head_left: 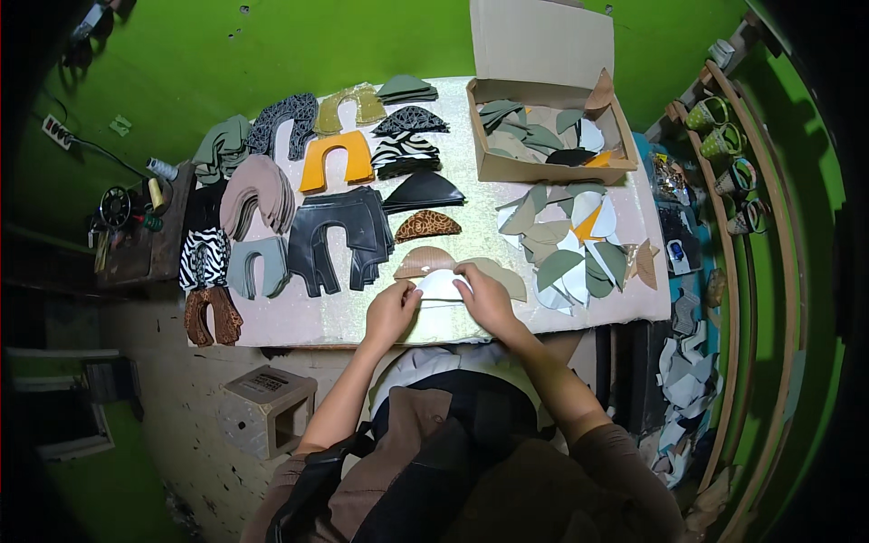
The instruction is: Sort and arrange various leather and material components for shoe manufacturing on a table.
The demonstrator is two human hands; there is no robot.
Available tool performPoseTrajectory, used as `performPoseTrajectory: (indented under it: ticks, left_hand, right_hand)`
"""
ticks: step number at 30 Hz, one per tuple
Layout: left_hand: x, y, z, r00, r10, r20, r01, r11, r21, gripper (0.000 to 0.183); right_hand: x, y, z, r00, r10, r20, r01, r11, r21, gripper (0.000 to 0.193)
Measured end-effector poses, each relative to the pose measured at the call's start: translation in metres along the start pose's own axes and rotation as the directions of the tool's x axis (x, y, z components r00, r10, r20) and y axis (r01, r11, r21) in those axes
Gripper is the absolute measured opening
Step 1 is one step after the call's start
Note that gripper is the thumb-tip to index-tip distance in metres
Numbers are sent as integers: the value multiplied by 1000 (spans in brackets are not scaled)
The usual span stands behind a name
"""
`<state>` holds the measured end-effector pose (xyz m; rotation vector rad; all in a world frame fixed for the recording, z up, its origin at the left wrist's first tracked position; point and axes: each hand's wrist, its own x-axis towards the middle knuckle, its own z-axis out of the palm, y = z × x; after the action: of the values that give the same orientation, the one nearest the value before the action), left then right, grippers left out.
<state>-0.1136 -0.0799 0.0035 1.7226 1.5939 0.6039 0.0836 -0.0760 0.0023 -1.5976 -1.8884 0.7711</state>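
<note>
A white half-moon piece (pixel 441 285) is held by both hands at the table's near edge. My left hand (pixel 392 313) pinches its left end, and my right hand (pixel 485 298) grips the right end with the thumb on top. Just beyond it lies a light brown half-moon piece (pixel 422 261), and a beige half-moon piece (pixel 505 278) is partly hidden behind my right hand. Further up that column are a leopard-print stack (pixel 428 225), a black stack (pixel 425 191), a zebra-print stack (pixel 406 152) and a dark patterned stack (pixel 412 119).
U-shaped cut pieces stand in stacks on the left, including black (pixel 312 249), orange (pixel 312 176) and mauve (pixel 249 195) ones. To the right, mixed half-moon pieces (pixel 558 269) lie in a loose heap below an open cardboard box (pixel 552 171). A wooden stool (pixel 294 407) stands on the floor.
</note>
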Motion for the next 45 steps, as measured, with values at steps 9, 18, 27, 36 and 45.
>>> performPoseTrajectory:
  ticks: [9, 18, 27, 36, 45]
  left_hand:
    - [-9, -17, -15, 1000, 18, 14, -20, 981, 193, 24]
    - [-10, -21, -16, 963, 270, 20, -262, 911, 319, 38]
    - [-1, -20, -5, 936, 324, 136, -351, 867, 354, 49]
    - [-13, -14, -4, 846, 525, 92, -512, 751, 417, 32]
    - [-4, 20, 20, 842, 539, 7, -497, 770, 401, 23]
  right_hand:
    - [-4, -1, 34, 983, -181, -15, 177, 974, -143, 11]
    - [-9, -8, 33, 975, -224, -3, 215, 938, -272, 27]
    - [-12, -2, 29, 971, -204, 123, 226, 953, -203, 44]
    - [-27, -1, 23, 945, -323, 58, 324, 892, -315, 31]
    - [-25, 12, -6, 935, -355, -26, 343, 919, -196, 22]
